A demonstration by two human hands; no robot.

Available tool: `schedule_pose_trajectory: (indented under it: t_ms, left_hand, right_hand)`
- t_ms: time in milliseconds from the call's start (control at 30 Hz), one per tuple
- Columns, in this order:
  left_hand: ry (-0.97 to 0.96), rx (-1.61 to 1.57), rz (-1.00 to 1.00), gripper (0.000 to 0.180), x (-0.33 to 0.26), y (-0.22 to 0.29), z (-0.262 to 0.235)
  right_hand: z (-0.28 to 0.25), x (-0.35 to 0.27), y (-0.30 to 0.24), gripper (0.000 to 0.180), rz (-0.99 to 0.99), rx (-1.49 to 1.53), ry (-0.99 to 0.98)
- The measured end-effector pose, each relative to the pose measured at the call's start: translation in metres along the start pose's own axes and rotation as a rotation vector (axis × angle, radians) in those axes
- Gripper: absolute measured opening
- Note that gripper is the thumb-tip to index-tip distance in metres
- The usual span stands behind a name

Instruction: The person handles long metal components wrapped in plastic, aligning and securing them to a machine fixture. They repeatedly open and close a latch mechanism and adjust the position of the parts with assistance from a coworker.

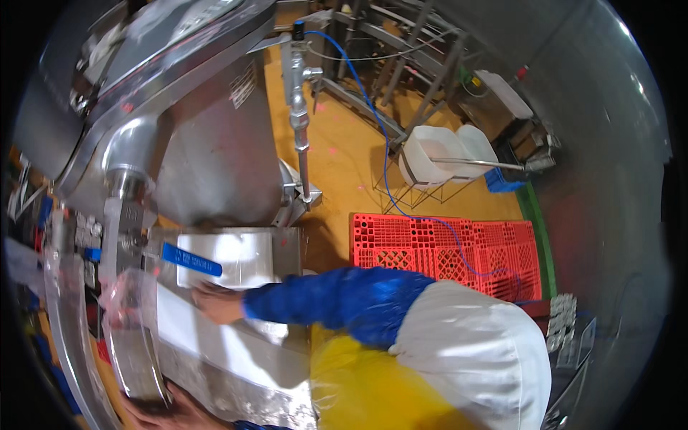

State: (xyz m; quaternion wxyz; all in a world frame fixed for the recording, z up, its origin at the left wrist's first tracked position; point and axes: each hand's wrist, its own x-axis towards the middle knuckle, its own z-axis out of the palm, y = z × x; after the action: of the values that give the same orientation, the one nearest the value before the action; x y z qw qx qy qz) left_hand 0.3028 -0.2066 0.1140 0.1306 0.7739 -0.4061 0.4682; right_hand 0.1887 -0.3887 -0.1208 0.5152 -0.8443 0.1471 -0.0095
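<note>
Steel machine housing (215, 165) above your hand (168, 412), which shows only partly at the lower edge beside a clear hose (61, 315), grip impossible to tell, a co-worker's blue-sleeved hand (215, 302) flat on a white block (226, 258).

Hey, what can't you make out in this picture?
Head view, all of it:
- Hand at the lower edge: cut off by the frame, so its grip is unclear.
- Co-worker's hand: too blurred to tell whether it grips the pale box.
- Co-worker's other arm: hidden behind the white cap.
- Blue tag: markings too small.
</note>
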Motion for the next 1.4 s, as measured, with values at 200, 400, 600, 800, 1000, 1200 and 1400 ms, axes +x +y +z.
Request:
schedule_pose_trajectory:
  t_ms: [200, 400, 600, 800, 1000, 1200, 1400]
  left_hand:
    - [0.005, -0.100, -0.020, 0.113, 0.000, 0.012, 0.007]
    - [0.045, -0.072, 0.003, 0.103, -0.003, 0.005, -0.013]
    - [-0.207, -0.210, -0.100, 0.080, 0.001, 0.005, -0.023]
    - [-0.190, -0.228, -0.194, 0.079, -0.009, 0.003, -0.020]
    - [-0.180, -0.198, -0.161, 0.082, -0.002, 0.009, -0.028]
    - [-0.154, -0.249, -0.202, 0.086, 0.008, 0.017, -0.032]
    - [-0.106, -0.316, -0.296, 0.083, 0.017, 0.030, -0.032]
  right_hand:
    - [0.052, -0.291, 0.112, 0.068, 0.697, 0.227, 0.219]
    - [0.109, -0.444, 0.160, 0.067, 1.378, 0.268, 0.359]
    - [0.157, -0.441, 0.231, 0.059, 1.079, 0.113, 0.326]
    - [0.103, -0.376, 0.299, 0.052, 0.884, -0.029, 0.066]
    - [0.023, -0.299, 0.351, 0.045, 0.877, 0.193, 0.332]
    - [-0.046, -0.294, 0.369, 0.029, 0.739, 0.146, 0.316]
    - [-0.057, -0.340, 0.367, 0.038, 0.792, -0.033, 0.141]
